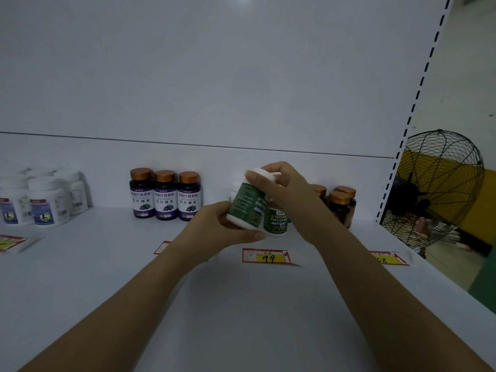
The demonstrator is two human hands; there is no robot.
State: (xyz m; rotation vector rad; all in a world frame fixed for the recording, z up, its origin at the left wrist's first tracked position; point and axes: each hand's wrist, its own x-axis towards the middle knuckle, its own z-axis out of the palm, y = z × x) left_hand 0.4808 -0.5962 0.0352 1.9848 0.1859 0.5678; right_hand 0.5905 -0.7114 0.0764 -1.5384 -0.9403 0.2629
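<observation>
A white bottle with a green label [245,202] is held tilted above the white shelf [107,264]. My left hand [214,226] grips its base from below. My right hand [281,189] curls over its white cap from above. Right behind it a second green-label bottle [276,221] stands upright on the shelf, partly hidden by the held one and my right wrist.
Three dark bottles with copper caps and purple labels [166,196] stand left of my hands. Several white bottles [45,200] sit far left, and dark copper-capped bottles [341,208] stand to the right. Price tags [265,256] lie along the shelf front. A wire-caged fan [440,189] stands beyond the shelf's right end.
</observation>
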